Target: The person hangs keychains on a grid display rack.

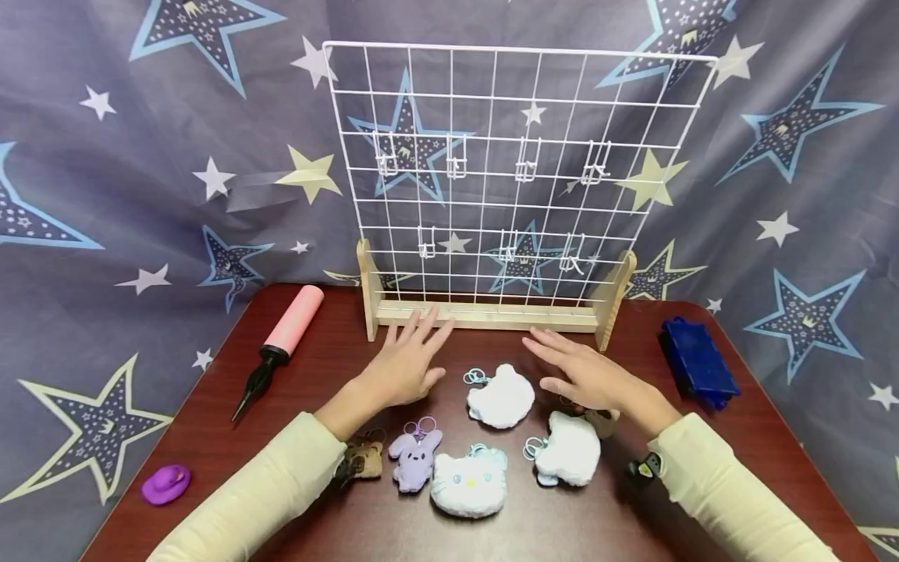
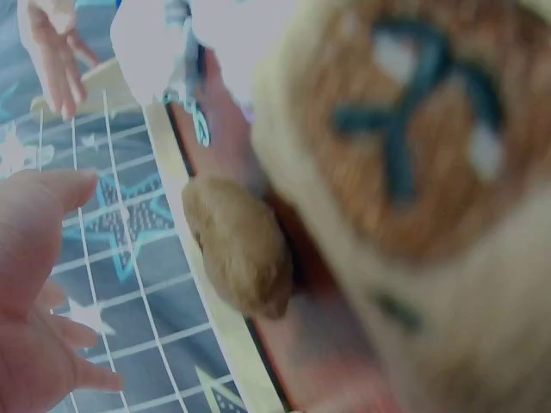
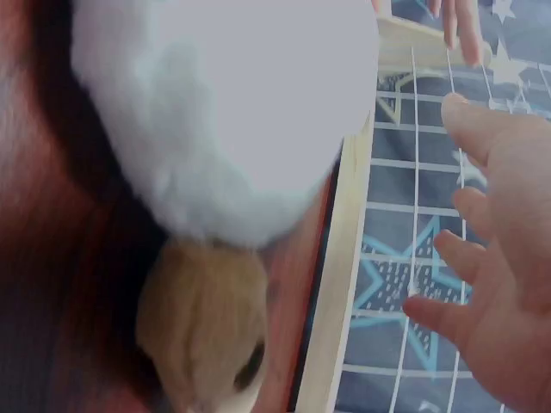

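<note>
Fur, white and dense, covers the rounded plush (image 1: 507, 400) that lies on the table (image 1: 211, 453) between the two hands, a pale blue ring (image 1: 474, 376) at its upper left. I see the left hand (image 1: 403, 367) with fingers spread and straight, holding nothing; the right hand (image 1: 586, 373) is likewise extended and free. Below the right hand I have a second white plush (image 1: 572, 450), its own blue ring alongside, beside a tan plush (image 1: 605, 423) that the hand partly hides. Nearest me sits a wide cat-faced plush (image 1: 469, 488), fluffy, with blue eyes, a yellow nose and a light blue bow. Just left of it lies a lavender rabbit (image 1: 414, 463), long-eared and smoother, under a purple ring. By the left sleeve (image 1: 288, 460) I make out a brown plush (image 1: 368, 462), half covered.

The tabletop is dark, reddish and glossy. Behind everything, a white wire grid (image 1: 506, 183) carries small hooks and stands in a pale wooden base (image 1: 485, 317).
</note>
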Tool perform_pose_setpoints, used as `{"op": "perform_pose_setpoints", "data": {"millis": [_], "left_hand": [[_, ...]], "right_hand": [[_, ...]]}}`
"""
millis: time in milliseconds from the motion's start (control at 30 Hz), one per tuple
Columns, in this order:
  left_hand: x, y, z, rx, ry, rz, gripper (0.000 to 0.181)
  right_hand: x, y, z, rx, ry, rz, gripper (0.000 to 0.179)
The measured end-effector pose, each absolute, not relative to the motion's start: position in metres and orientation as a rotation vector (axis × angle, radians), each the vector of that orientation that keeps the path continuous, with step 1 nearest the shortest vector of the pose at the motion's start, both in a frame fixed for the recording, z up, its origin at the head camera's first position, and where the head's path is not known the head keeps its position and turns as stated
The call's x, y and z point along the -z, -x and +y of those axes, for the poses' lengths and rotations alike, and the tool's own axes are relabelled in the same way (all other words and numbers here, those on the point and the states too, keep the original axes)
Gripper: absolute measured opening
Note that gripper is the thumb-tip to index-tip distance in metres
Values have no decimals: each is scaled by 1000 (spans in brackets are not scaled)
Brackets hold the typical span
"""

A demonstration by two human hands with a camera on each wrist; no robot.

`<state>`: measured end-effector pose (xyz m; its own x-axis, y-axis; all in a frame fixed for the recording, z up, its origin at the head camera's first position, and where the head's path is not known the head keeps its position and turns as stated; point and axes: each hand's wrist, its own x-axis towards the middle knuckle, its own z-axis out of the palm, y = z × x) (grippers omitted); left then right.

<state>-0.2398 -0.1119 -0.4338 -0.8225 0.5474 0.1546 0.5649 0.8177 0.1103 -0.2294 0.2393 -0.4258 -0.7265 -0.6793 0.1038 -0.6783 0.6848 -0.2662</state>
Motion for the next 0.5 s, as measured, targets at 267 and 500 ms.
{"op": "perform_pose_setpoints", "data": {"millis": [267,500], "left_hand": [[419,270,-138,556,568,-2598,70],[402,296,-159,931,202,-2418,69]], "right_hand": [[439,248,265,634,1026,2838,61],[453,262,290,737,942,2801,44]]}}
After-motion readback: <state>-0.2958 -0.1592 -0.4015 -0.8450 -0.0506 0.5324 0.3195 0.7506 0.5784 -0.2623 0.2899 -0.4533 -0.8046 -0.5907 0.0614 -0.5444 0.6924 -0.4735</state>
